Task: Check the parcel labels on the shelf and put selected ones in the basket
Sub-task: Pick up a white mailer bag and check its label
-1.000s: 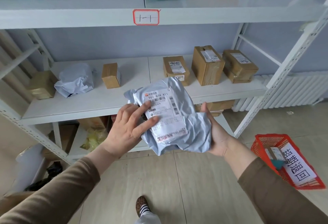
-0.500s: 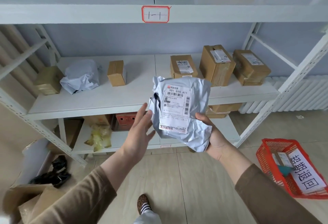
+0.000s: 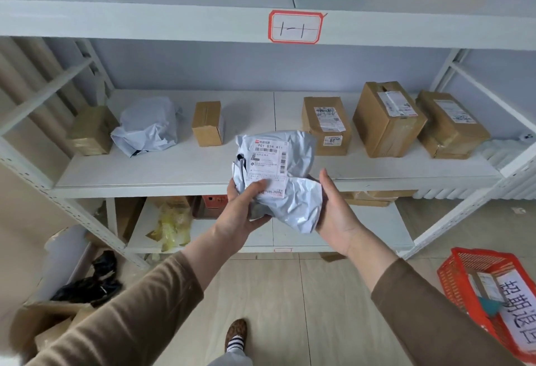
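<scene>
A crumpled grey poly-bag parcel (image 3: pixel 293 188) with a white printed label facing me is held in front of the middle shelf (image 3: pixel 203 182). My left hand (image 3: pixel 246 211) grips its lower left, thumb across the label's bottom. My right hand (image 3: pixel 338 214) cups its right side from below. A red plastic basket (image 3: pixel 458 272) stands on the floor at the lower right, holding a small box and a teal packet, with a white handwritten sign on its rim.
On the middle shelf lie a second grey bag (image 3: pixel 146 127), a taped box at the far left (image 3: pixel 91 130), a small carton (image 3: pixel 208 123) and three labelled cartons on the right (image 3: pixel 388 119). Teal bags sit on the top shelf. Boxes and black plastic lie on the floor at left.
My left hand came off the parcel half a second ago and has now closed on its lower left again. The parcel has moved up and forward, closer to the shelf edge.
</scene>
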{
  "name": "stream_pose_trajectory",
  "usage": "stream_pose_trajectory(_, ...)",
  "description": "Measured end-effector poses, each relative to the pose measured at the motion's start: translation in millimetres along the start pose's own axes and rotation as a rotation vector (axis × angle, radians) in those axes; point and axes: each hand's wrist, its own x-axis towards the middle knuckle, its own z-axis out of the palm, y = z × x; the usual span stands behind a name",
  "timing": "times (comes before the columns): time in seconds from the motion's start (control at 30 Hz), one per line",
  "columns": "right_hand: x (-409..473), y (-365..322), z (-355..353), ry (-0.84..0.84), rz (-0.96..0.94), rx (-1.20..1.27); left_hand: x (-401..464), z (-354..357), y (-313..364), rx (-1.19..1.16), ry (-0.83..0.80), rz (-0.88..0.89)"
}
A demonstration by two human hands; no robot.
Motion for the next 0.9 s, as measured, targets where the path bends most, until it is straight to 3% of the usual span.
stream_pose_trajectory(0.2, 66.5, -20.8, 24.0, 0.062, -0.011, -0.156, 83.3, 0.8, 43.1, 0.061, 0.109, 0.006)
stream_pose_trajectory(0.33, 130.7, -35.5, 36.0, 0.196, -0.074, -0.174, 145.3, 1.9, 67.4, 0.119, 0.167, -0.008)
stream_pose_trajectory(0.7, 264.5, -57.6, 39.3, 0.497, -0.099, -0.180, 269.8, -15.9, 101.5, 0.211, 0.112, -0.062)
stream_pose_trajectory(0.9, 298.2, -48.1, 34.6, 0.565, -0.037, -0.194, 293.8, -21.4, 99.6, 0.201, 0.113, -0.075)
